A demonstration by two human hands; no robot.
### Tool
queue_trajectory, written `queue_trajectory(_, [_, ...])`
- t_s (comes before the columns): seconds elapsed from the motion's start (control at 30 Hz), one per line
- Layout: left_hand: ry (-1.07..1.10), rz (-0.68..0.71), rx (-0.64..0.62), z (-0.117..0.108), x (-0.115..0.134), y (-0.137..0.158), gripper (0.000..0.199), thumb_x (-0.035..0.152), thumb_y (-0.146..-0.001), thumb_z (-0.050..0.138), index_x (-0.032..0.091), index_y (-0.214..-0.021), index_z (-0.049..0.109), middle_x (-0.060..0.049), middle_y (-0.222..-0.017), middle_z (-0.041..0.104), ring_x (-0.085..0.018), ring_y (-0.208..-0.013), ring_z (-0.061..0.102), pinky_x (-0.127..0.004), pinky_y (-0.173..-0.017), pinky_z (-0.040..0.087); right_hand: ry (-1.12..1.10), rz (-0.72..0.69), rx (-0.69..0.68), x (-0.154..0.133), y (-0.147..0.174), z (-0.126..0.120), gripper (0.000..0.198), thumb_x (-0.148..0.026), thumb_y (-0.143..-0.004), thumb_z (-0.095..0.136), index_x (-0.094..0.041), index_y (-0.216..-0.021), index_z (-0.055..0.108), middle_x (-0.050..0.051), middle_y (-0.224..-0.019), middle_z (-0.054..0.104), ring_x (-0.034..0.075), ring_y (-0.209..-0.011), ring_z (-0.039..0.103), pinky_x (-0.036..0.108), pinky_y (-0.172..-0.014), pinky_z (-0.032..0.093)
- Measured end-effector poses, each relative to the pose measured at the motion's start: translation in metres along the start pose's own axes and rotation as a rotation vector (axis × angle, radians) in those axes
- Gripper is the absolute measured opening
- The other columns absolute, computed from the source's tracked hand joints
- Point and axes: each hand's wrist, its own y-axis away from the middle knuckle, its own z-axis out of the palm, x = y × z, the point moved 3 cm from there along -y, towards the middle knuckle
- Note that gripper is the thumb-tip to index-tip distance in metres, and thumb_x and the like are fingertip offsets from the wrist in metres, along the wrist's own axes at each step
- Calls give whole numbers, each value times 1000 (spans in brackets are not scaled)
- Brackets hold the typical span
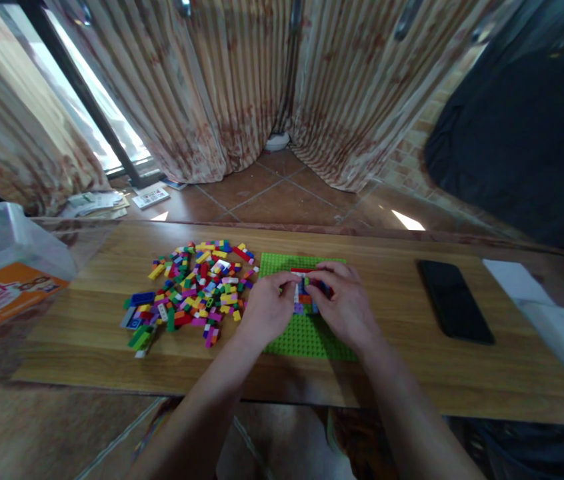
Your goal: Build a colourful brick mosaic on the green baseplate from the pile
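A green studded baseplate [307, 341] lies on the wooden table, with a patch of toy bricks [305, 300] in red, white, orange, purple and blue built on it. Over the left side of that patch is my left hand [268, 305], its thumb and forefinger pinched together. My right hand [343, 299] is bent over the patch from the right, thumb and fingers closed near the bricks. Whatever either hand pinches is too small and covered to name. Part of the built patch is hidden beneath my fingers.
Loose bricks in many colours form a brick pile [195, 287] left of the baseplate. A black phone [455, 300] and white papers [537, 300] lie on the right. A clear plastic box [12, 240] with an orange label stands at the far left. Curtains [242, 87] hang beyond the table [387, 267].
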Motion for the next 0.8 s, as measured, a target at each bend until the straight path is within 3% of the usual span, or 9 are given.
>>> queue_trajectory(0.27, [-189, 8, -1, -1, 8, 4, 31, 19, -91, 49, 22, -106, 76, -5, -104, 77, -20, -92, 71, -30, -85, 53, 3, -12, 15, 0, -1, 5, 22, -25, -84, 61, -25, -97, 78, 9, -111, 66, 27, -108, 54, 46, -97, 45])
queue_trajectory(0.53, [-247, 12, -9, 2, 11, 6, 32, 19, -91, 49, 21, -109, 75, -7, -106, 77, -21, -95, 71, -31, -87, 53, 5, 130, 58, 0, -2, 3, 25, -26, -76, 66, -24, -98, 77, 9, -113, 66, 29, -109, 56, 51, -100, 42])
queue_trajectory(0.8, [-258, 64, -27, 4, 14, 7, 31, 17, -90, 48, 23, -104, 75, -5, -104, 77, -19, -96, 70, -30, -90, 52, -145, 196, 96, 6, -2, -2, 24, -29, -79, 61, -24, -97, 75, 11, -113, 67, 28, -109, 59, 50, -99, 44])
